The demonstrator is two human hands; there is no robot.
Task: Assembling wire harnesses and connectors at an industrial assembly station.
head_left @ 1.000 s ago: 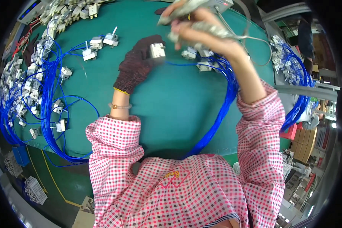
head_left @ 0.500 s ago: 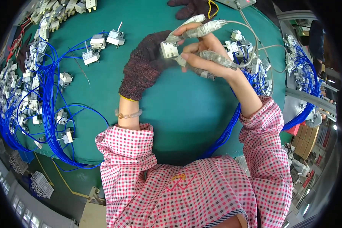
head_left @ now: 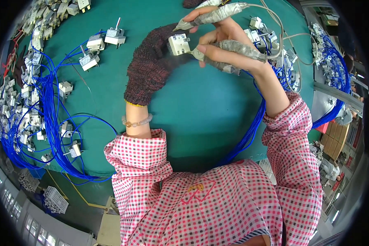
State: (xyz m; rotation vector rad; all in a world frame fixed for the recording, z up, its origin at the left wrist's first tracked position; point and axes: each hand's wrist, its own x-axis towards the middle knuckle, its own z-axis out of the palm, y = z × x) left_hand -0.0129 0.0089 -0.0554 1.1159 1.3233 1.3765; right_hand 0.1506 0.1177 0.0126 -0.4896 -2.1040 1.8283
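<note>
My left hand (head_left: 148,63), in a dark knitted glove, is closed round a small white plug-like block (head_left: 177,46) with metal pins. The block's pale face is turned up and toward the right. In my right hand (head_left: 236,33), which is bare, is a corded two-armed tweezer tool (head_left: 223,13), its arms wrapped in silvery covering. Its pointed metal tips are spread: one is over the gloved fingers above the block, the other at the block's lower right corner. The glove's fingertips are partly hidden and blurred.
On the green table (head_left: 201,123), several similar white blocks with blue wires (head_left: 49,110) lie at left, with more blocks (head_left: 256,35) at right. Grey cables (head_left: 282,33) run from the tool. A wire bundle (head_left: 250,135) hangs near the right edge; another dark glove (head_left: 190,3) lies at the far edge.
The white block has tilted, so more of its face and pins show. The tool's tips have moved wider apart around it. The whole view has shifted slightly.
</note>
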